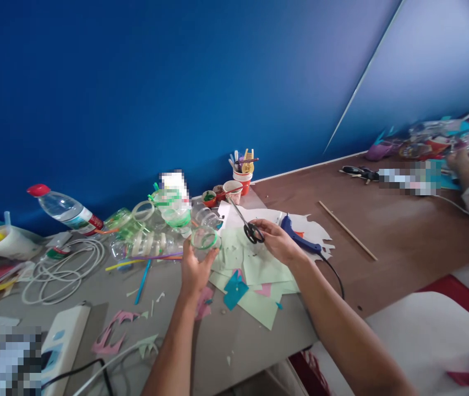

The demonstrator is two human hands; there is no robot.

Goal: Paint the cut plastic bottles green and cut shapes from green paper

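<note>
My left hand (pixel 198 270) is wrapped round a clear plastic cup piece (pixel 205 238) with a green rim, its round opening tilted toward me. In my right hand (pixel 276 240) is a pair of scissors (pixel 251 228) with black handles; the blades point up and to the left, apart from the cup piece. Beneath both hands lie pale green paper sheets (pixel 265 313) and a cut teal paper piece (pixel 234 290). Just right of my right hand, a blue glue gun (pixel 300 236) rests on white paper.
At the left lie a red-capped water bottle (pixel 67 210), a coiled white cable (pixel 63 275) and a power strip (pixel 66 335). Paper cups (pixel 243 181) with tools stand by the wall. A wooden stick (pixel 348 231) is on the brown table. Another person's hand (pixel 461 165) is at far right.
</note>
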